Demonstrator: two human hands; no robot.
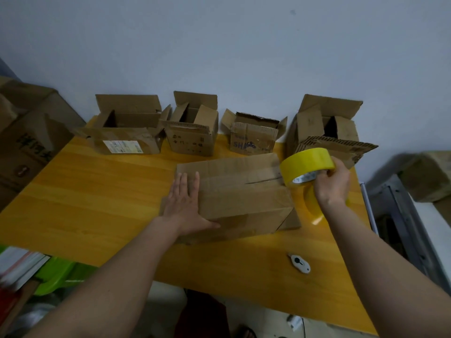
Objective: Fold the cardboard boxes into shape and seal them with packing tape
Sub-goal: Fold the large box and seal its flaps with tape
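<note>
A closed cardboard box [244, 189] lies in the middle of the yellow table [97, 191], its top flaps folded down. My left hand [185, 203] presses flat on the box's left end with straight fingers, thumb along the near side. My right hand [332, 184] grips a roll of yellow packing tape [305, 164] at the box's right end. A strip of tape [314, 208] runs down from the roll past the box's right side.
Several open cardboard boxes [129, 132] stand in a row along the table's far edge by the wall. A small white cutter [299, 262] lies near the front right. Larger cartons [26, 132] stand to the left, a metal frame [400, 215] to the right.
</note>
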